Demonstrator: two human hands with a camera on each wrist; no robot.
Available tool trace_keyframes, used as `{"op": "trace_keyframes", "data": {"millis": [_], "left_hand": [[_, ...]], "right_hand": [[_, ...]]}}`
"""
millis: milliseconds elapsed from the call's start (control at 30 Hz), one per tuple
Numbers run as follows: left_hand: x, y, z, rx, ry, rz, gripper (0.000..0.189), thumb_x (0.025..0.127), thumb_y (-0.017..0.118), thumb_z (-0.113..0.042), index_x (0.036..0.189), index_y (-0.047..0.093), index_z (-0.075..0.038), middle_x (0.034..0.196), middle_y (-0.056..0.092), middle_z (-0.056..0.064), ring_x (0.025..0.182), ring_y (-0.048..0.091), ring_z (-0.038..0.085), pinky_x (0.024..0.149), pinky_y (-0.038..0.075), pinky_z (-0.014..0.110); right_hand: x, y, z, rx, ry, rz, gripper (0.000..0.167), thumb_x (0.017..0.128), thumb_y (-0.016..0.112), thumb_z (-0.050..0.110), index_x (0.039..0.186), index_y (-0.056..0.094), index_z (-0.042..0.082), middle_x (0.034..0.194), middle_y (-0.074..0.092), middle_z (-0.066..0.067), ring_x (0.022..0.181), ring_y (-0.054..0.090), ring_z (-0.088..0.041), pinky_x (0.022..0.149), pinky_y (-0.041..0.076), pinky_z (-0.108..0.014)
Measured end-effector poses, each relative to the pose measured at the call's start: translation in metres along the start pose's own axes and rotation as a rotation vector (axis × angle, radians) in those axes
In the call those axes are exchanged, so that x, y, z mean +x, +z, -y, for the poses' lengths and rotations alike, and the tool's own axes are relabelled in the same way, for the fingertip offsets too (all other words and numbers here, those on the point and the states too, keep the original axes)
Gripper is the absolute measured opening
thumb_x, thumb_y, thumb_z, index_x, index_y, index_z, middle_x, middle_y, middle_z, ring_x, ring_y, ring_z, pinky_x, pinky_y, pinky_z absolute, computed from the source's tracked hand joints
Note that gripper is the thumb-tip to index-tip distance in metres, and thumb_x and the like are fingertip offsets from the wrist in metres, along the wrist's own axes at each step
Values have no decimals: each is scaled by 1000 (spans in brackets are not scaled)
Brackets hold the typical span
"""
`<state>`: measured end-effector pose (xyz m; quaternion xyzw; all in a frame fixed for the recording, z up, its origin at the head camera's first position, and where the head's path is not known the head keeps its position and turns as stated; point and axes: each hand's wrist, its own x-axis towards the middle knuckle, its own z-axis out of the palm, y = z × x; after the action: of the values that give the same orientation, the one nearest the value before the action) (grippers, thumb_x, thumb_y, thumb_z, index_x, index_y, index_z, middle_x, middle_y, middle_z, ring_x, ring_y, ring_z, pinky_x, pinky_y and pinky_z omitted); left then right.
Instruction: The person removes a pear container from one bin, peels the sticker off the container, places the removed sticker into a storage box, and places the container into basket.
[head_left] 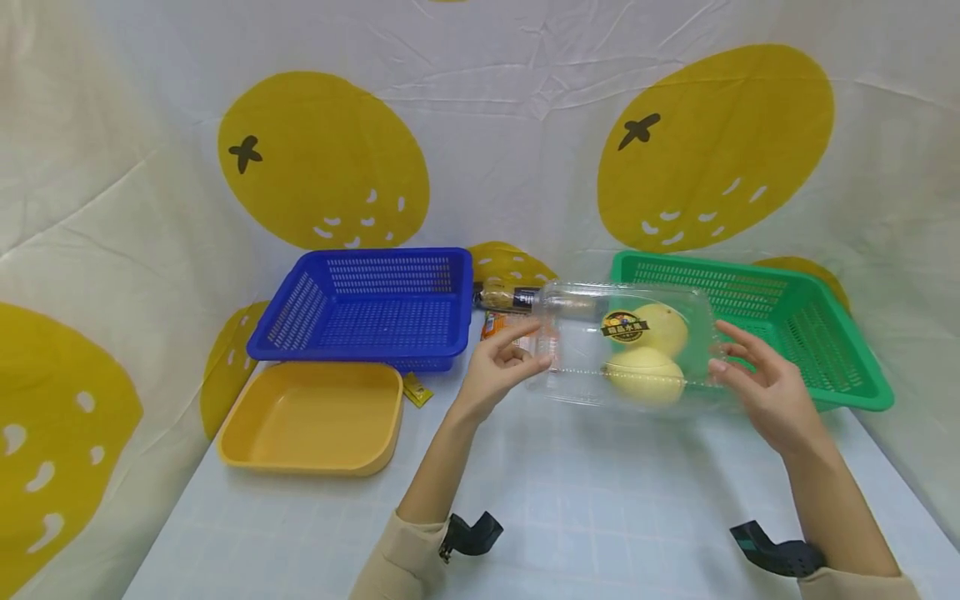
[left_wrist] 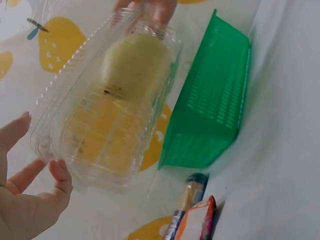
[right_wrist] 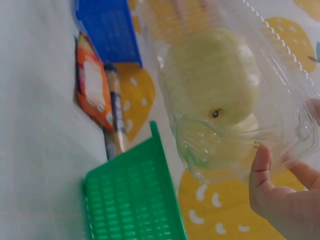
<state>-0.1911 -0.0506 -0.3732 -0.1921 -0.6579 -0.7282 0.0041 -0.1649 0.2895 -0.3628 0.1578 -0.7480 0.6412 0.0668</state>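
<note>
A clear plastic clamshell box (head_left: 573, 354) is held up off the table between both hands in the head view. Two pale yellow round fruits (head_left: 647, 377), pear-like in look, lie inside it towards the right end, and a dark round label (head_left: 624, 327) is on the lid. My left hand (head_left: 497, 373) pinches the box's left end between thumb and fingers. At the opposite end, my right hand (head_left: 772, 392) grips the edge the same way. The right wrist view shows the thumb of the right hand (right_wrist: 287, 197) pressed on the box's rim.
Behind the box at right stands a green basket (head_left: 817, 342). A blue basket (head_left: 397, 321) and a yellow tray (head_left: 315, 417) are at left, with a small yellow sachet (head_left: 417, 390) beside them. A bottle-shaped item (head_left: 501, 296) and an orange packet (head_left: 493, 323) lie at the back.
</note>
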Motion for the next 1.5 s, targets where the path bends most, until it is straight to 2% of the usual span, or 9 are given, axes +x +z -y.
{"op": "trace_keyframes", "data": {"millis": [200,300,600,767,867,933,1167,1367,1500], "left_hand": [[-19,-17,1,-54,17,-32,49,80,68,4,127,56,2,110,55,12,73,51,12,63,44,19],[-29,-26,1,-58,28,-49,49,80,67,6,128,54,4,119,54,14,74,51,12,63,44,18],[-61,-45,2,-56,10,-87,52,80,67,6,129,51,7,125,48,18,75,54,10,65,46,16],[-77,-54,4,-39,5,-120,52,79,67,8,129,50,9,139,41,21,77,54,10,65,46,15],[-85,-59,7,-33,8,-127,52,78,66,10,127,49,13,140,39,25,78,54,9,66,47,14],[-90,-63,11,-33,-2,-129,52,78,65,11,127,48,14,139,38,25,80,54,9,67,47,14],[-105,-68,23,-52,-91,-158,54,77,65,11,129,47,13,139,38,23,82,53,9,69,47,14],[-112,-67,27,-58,-103,-176,54,77,66,11,128,47,14,142,34,24,85,52,10,71,47,14],[-118,-66,31,-64,-132,-193,54,77,66,11,128,48,13,143,33,25,84,52,10,71,47,14]], "right_hand": [[-4,24,-3,-53,-17,1,56,92,54,-3,144,38,10,115,46,-3,96,58,-1,77,48,-10],[-5,36,-3,-63,-19,17,57,92,55,-2,145,37,9,116,44,-5,95,58,-3,77,48,-11],[-13,67,-6,-31,-33,43,59,89,58,-5,143,37,3,112,43,-7,80,55,-5,68,49,-15],[-18,82,-13,41,-47,77,60,87,59,-8,142,36,-2,113,43,-10,84,56,-5,69,50,-17],[-21,90,-20,99,-48,103,61,86,60,-7,141,35,-4,114,42,-12,86,57,-7,70,51,-18],[-23,94,-26,96,-47,113,61,86,62,-6,141,35,-4,113,41,-14,86,57,-8,69,52,-18],[-31,103,-39,77,-40,135,63,81,62,-13,139,36,-8,110,41,-21,84,59,-8,66,53,-19],[-37,106,-48,79,3,141,64,81,64,-11,138,37,-7,114,41,-21,86,60,-7,68,54,-21],[-40,107,-52,89,20,148,64,81,64,-11,139,37,-7,114,41,-21,87,60,-7,68,54,-22]]}}
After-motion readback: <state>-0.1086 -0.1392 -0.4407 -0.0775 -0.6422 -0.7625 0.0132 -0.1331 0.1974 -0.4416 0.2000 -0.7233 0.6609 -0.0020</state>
